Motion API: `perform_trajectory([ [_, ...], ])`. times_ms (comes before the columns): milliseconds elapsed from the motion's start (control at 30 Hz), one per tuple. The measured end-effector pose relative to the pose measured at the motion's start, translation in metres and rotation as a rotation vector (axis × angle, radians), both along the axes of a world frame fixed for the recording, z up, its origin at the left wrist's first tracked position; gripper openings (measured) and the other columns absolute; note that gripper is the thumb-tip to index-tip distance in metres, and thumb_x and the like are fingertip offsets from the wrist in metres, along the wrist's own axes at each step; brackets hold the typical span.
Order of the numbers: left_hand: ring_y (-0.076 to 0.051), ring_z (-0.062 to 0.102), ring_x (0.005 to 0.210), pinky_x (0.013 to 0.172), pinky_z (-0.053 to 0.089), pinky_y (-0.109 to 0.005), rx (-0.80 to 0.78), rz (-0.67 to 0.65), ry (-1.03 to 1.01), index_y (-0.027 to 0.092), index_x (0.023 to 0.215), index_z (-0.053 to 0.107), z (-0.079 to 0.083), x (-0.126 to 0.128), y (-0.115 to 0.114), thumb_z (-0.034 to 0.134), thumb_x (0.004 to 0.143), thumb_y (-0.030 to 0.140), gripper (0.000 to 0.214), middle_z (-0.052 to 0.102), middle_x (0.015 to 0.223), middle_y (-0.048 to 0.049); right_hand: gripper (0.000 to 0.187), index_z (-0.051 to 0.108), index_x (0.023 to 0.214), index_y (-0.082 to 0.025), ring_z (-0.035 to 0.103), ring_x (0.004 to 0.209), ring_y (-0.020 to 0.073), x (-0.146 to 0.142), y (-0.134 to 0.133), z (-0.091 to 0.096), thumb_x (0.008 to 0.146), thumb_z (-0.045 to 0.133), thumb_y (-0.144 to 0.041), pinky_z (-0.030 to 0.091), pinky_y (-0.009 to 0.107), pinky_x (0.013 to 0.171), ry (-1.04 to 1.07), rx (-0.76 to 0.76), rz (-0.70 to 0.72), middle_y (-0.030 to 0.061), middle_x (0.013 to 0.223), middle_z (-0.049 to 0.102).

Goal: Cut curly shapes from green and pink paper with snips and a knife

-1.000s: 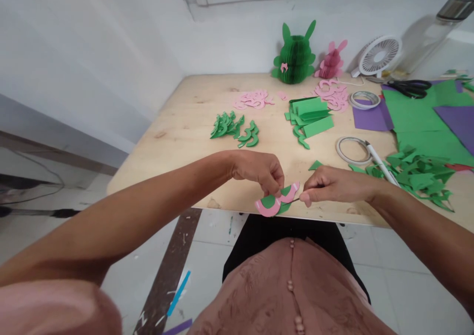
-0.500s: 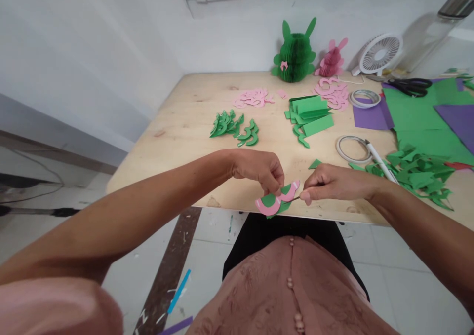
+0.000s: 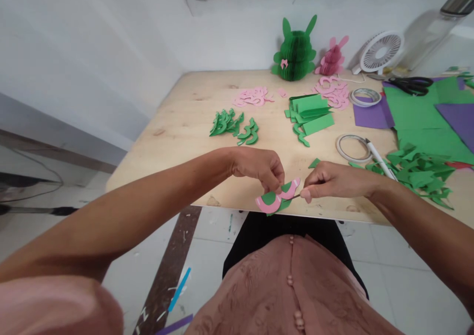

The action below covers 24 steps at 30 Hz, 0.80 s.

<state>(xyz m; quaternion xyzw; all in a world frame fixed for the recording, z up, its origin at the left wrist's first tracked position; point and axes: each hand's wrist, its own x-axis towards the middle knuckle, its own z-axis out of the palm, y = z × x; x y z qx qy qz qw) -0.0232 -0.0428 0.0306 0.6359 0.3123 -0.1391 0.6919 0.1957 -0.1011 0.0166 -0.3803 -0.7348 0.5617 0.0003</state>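
Near the table's front edge, my left hand [image 3: 268, 172] is closed in a pinch on a pink paper cutout [image 3: 269, 205] with wavy, rounded curves. Green paper [image 3: 284, 204] lies directly against the underside of the pink piece and shows around it. My right hand [image 3: 326, 181] is closed on a thin, dark tool [image 3: 295, 197], its slim end reaching left to the paper's edge. The hand hides the rest of that tool, so I cannot make out its kind. Just beyond my right hand rests a small green scrap [image 3: 314, 163].
Green cutouts [image 3: 224, 123] and pink cutouts [image 3: 254, 97] lie beyond my left hand. Folded green strips [image 3: 311, 113], tape rolls [image 3: 353, 148], a white pen [image 3: 381, 160], green scraps [image 3: 418, 172] and black scissors [image 3: 413, 84] spread rightward. Paper rabbits [image 3: 296, 54] and a fan [image 3: 381, 53] stand behind.
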Motion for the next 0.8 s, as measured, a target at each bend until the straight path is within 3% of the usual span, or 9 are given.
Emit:
perform_trajectory([
  [500,-0.009,0.056,0.055,0.059,0.044,-0.021,-0.007,-0.010,-0.018,0.015,0.061,0.069,-0.0033,-0.0009,0.0007,0.074,0.059,0.015,0.006,0.064,0.057,0.0017,0.051,0.071,0.074,-0.013,0.023,0.050,0.0076,0.0006,-0.0015,-0.0002,0.083,0.054,-0.060,0.018,0.024,0.046,-0.026,-0.003,-0.018,-0.0057,0.054,0.031],
  [800,-0.009,0.055,0.056,0.059,0.044,-0.021,-0.002,0.001,-0.023,0.015,0.059,0.069,-0.0043,-0.0007,0.0001,0.075,0.058,0.016,0.007,0.064,0.057,0.0015,0.044,0.071,0.072,-0.013,0.022,0.048,0.0070,0.0008,-0.0018,-0.0002,0.085,0.057,-0.052,0.017,0.023,0.045,-0.015,0.008,-0.022,-0.0065,0.053,0.028],
])
